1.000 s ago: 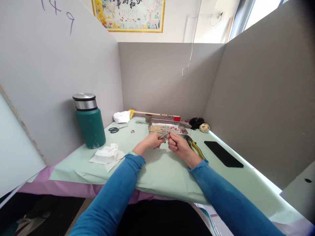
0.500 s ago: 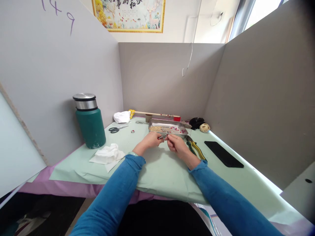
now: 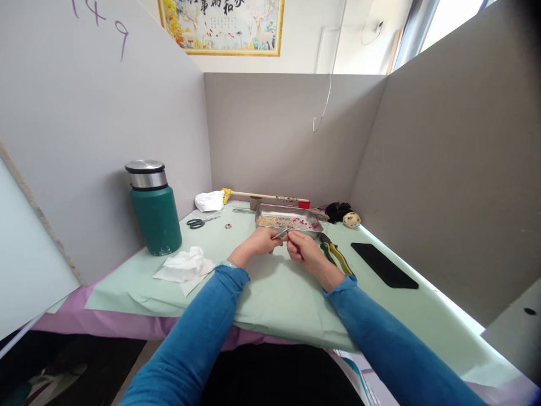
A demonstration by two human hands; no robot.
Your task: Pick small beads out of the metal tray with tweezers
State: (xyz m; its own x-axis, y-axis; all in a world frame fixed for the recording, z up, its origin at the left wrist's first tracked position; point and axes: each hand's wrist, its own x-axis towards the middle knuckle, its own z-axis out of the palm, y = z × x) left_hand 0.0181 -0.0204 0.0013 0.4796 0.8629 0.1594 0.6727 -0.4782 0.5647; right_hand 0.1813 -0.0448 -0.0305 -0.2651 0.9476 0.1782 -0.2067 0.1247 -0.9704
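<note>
Mint-green table covering (image 3: 270,293) carried a metal tray (image 3: 270,207) of beads. Just in front of the tray, the left hand (image 3: 260,242) gripped a thin metal tool (image 3: 279,233). The right hand (image 3: 305,248) pinched narrowly at its tip, contents too small to tell.

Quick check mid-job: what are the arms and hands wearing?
The left sleeve and right sleeve are long and blue, ending at the wrists. The left hand and right hand are bare, no gloves. A pale green band shows at the left wrist.
</note>
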